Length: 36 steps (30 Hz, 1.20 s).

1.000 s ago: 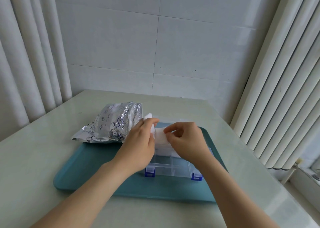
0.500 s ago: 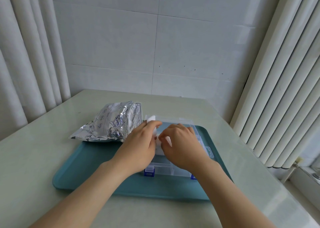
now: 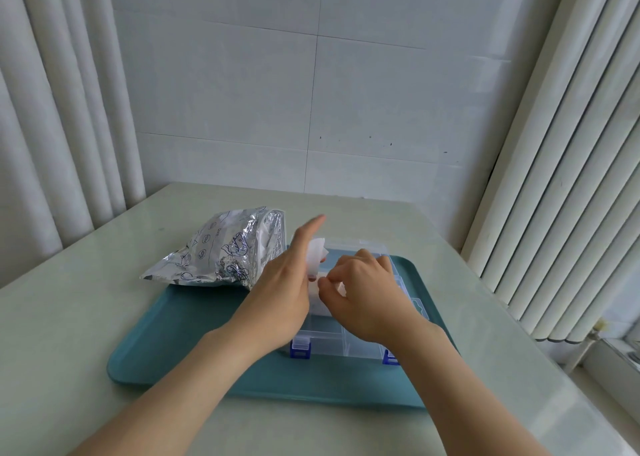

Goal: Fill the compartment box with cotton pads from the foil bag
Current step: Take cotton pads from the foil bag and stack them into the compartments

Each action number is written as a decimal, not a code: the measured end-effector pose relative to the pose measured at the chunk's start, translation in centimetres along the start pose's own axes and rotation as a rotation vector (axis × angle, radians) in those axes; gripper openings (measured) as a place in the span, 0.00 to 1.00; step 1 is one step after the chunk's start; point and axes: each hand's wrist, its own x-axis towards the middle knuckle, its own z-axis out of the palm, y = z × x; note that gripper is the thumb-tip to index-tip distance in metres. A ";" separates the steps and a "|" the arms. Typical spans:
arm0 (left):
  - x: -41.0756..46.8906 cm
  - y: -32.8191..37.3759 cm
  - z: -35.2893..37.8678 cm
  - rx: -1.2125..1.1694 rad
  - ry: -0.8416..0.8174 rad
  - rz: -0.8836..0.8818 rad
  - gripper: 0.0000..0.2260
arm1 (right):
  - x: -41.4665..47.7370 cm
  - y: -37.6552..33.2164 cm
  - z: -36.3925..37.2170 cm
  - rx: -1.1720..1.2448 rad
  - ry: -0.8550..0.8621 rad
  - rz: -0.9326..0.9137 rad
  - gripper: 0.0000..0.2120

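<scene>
the tray (image 3: 194, 334) lies on the pale table (image 3: 69, 317), with bare table all round its rim and bare teal across its left half and near strip. the compartment box (image 3: 341, 346) sits on the tray's right half. its blue latches (image 3: 300, 350) face the near rim and its clear lid (image 3: 363, 248) is laid back toward the far rim; your hands cover too much of it to tell its long axis.

the foil bag (image 3: 221, 255) lies over the tray's far left corner and spills onto the table. its length runs left to right and its open mouth is turned toward the box.

your left hand (image 3: 280, 293) is over the box's left side, forefinger straight out and pointing away, the other fingers gripping a cotton pad (image 3: 317, 258). your right hand (image 3: 367, 296) is curled, knuckles up, over the box's middle, thumb tip at a white stack of pads (image 3: 319, 305); whether it pinches them cannot be told.

blinds (image 3: 554, 213) hang beyond the tray's right rim, and a curtain (image 3: 52, 144) beyond its left.
</scene>
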 end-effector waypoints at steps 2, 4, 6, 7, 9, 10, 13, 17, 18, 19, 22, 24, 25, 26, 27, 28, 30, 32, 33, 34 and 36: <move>0.1 -0.1 0.1 -0.020 0.042 -0.030 0.29 | -0.1 -0.2 0.0 0.013 0.030 0.033 0.18; 0.4 -0.3 0.1 -0.099 0.098 -0.085 0.19 | -0.1 -0.2 -0.1 0.022 0.146 0.050 0.13; 0.7 0.1 -0.1 -0.261 0.109 -0.167 0.11 | -0.2 -0.1 -0.5 0.124 0.284 0.017 0.21; 0.8 0.5 -0.2 -0.376 0.097 -0.210 0.09 | -0.2 0.1 -0.7 0.200 0.311 -0.039 0.28; 0.8 1.1 -0.6 -0.583 0.057 -0.270 0.09 | -0.4 -0.1 -1.2 0.251 0.312 -0.174 0.35; 0.9 1.3 -0.7 -0.642 0.034 -0.290 0.09 | -0.5 -0.3 -1.3 0.242 0.308 -0.221 0.34; 0.8 1.7 -1.0 -0.715 -0.038 -0.318 0.09 | -0.6 -0.8 -1.2 0.273 0.316 -0.279 0.29; 1.0 1.6 -1.0 -0.814 -0.086 -0.328 0.09 | -0.5 -1.0 -0.9 0.308 0.330 -0.285 0.24; 1.1 1.5 -1.0 -0.845 -0.104 -0.341 0.10 | -0.6 -0.9 -0.9 0.323 0.336 -0.271 0.23; 1.1 1.4 -1.1 -0.890 -0.119 -0.364 0.12 | -0.6 -0.8 -1.0 0.339 0.338 -0.255 0.24; 1.1 1.5 -1.5 -1.075 -0.124 -0.456 0.16 | -0.7 -0.8 -1.3 0.400 0.309 -0.219 0.26; 1.1 1.5 -1.7 -1.160 -0.121 -0.487 0.18 | -0.7 -0.7 -1.4 0.422 0.304 -0.230 0.27; 1.2 1.5 -1.8 -1.190 -0.129 -0.502 0.19 | -0.8 -0.8 -1.5 0.428 0.307 -0.236 0.27; 1.2 1.5 -1.9 -1.217 -0.144 -0.522 0.21 | -0.8 -0.8 -1.5 0.435 0.311 -0.237 0.27; 1.2 1.6 -2.0 -1.245 -0.158 -0.547 0.22 | -0.9 -0.8 -1.6 0.443 0.316 -0.235 0.28; 1.2 1.7 -2.1 -1.274 -0.167 -0.574 0.23 | -0.9 -0.8 -1.8 0.449 0.317 -0.233 0.29; 1.2 1.9 -2.3 -1.314 -0.158 -0.610 0.23 | -1.1 -0.8 -2.0 0.453 0.320 -0.230 0.30; 1.2 2.0 -2.4 -1.307 -0.140 -0.621 0.23 | -1.1 -0.8 -2.0 0.460 0.342 -0.215 0.27; 1.2 1.9 -2.3 -1.283 -0.137 -0.621 0.24 | -1.0 -0.9 -1.9 0.472 0.350 -0.195 0.24; 1.3 1.9 -2.2 -1.249 -0.135 -0.618 0.24 | -0.8 -0.9 -1.7 0.489 0.359 -0.169 0.21; 1.3 1.7 -2.1 -1.184 -0.135 -0.610 0.25 | -0.4 -0.9 -1.4 0.514 0.379 -0.110 0.15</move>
